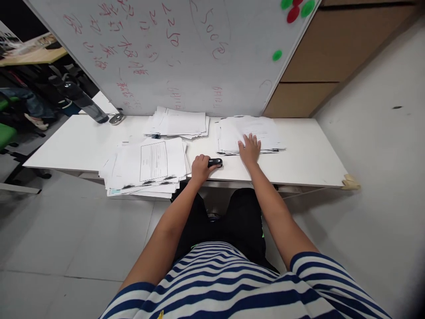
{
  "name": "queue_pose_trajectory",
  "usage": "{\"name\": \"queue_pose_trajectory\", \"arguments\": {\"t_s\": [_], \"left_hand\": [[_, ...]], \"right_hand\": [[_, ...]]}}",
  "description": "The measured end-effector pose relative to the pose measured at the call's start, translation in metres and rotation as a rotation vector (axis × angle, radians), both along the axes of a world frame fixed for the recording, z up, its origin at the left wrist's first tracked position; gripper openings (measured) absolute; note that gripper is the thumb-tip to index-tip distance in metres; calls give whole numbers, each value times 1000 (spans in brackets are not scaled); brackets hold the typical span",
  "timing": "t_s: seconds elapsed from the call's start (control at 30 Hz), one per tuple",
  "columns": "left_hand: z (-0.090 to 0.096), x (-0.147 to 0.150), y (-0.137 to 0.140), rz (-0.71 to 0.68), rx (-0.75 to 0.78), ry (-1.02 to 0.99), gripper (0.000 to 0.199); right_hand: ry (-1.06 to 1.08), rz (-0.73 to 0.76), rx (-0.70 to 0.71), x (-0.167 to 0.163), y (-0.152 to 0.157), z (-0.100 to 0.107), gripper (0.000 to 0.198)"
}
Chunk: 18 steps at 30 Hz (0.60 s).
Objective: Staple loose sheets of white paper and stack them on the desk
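Stapler rests in the left hand, grip closed.

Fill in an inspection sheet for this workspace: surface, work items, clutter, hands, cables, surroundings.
Surface: white table; brown wrapping on its near right corner.
Work items: black stapler, by its look; right paper stack; back paper stack; left paper stack, uneven and overhanging the near edge.
Clutter: dark water bottle and a rounded object, probably a computer mouse, at the back left.
Hands: left hand grips the stapler; right hand rests on the right paper stack, fingers spread.
Cables: nothing seen on the table; the background desk is too unclear to tell.
Surroundings: whiteboard with red writing, round magnets, cardboard boxes.
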<state>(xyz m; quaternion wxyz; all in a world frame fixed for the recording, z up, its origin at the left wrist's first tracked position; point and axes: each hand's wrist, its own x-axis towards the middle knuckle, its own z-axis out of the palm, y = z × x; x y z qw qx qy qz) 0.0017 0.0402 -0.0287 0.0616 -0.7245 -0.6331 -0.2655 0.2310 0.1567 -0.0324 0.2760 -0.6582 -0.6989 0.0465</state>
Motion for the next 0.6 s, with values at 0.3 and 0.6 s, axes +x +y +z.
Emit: {"name": "queue_pose_trajectory", "arguments": {"t_s": [0.3, 0.6], "left_hand": [[-3, 0, 0, -7, 12, -16, 40], [-2, 0, 1, 1, -29, -38, 40]], "right_hand": [[106, -24, 104, 2, -1, -3, 52], [241, -29, 65, 6, -3, 0, 58]]}}
